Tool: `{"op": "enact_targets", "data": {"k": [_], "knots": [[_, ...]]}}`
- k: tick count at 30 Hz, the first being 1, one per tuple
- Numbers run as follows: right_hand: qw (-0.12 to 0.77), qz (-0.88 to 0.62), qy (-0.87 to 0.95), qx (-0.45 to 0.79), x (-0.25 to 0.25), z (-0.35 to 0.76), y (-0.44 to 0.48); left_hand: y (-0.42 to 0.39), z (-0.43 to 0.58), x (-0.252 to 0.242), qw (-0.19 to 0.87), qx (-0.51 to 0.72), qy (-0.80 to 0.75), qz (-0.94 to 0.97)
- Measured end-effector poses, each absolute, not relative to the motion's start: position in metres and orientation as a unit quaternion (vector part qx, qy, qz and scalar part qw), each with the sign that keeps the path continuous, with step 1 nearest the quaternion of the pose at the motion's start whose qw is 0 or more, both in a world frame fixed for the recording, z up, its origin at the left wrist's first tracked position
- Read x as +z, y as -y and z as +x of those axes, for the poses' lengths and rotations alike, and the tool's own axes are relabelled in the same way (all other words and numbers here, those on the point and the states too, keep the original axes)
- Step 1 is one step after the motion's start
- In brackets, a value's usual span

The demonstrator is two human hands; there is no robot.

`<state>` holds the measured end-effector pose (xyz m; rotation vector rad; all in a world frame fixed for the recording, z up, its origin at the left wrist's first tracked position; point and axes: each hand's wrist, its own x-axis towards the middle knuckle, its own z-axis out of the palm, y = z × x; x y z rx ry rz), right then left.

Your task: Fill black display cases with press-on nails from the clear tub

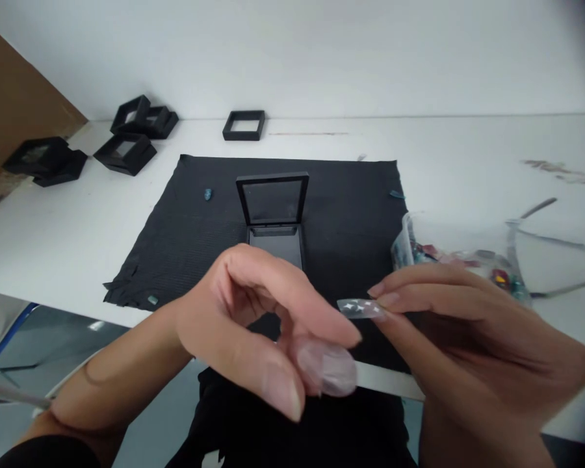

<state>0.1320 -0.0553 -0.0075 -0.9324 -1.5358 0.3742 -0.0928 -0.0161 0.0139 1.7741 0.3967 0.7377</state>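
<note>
My left hand (253,318) is raised in front of me, its fingers curled around a translucent, pale pink rounded lump (327,367). What the lump is made of I cannot tell. Close by, my right hand (458,338) pinches a small clear strip with white stars (355,308) between thumb and fingertips. The strip's left end points toward my left index finger. Behind my left hand, a black display frame (273,177) stands with its lid raised on a black cloth (351,208); the hand hides part of its base.
A clear plastic box (407,240) of colourful pieces stands behind my right hand. Eyeglasses (556,240) lie at the right. Small blue-green pieces (207,194) dot the cloth. Several black frames (127,153) sit at the back left, another frame (244,125) at the back wall.
</note>
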Motion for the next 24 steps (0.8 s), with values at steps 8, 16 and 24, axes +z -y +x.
{"op": "enact_targets", "data": {"k": [8,16,24], "knots": [[0.569,-0.388,0.710,0.147,-0.009,0.141,0.057,-0.010,-0.131,0.019,0.492,0.373,-0.209,0.758],[0.544,-0.375,0.740,0.123,-0.008,0.143,0.054,-0.035,-0.152,0.009,0.214,0.232,-0.308,0.898],[0.510,-0.397,0.752,0.129,-0.003,0.143,0.057,-0.041,-0.155,-0.004,0.227,0.171,-0.359,0.889]]}}
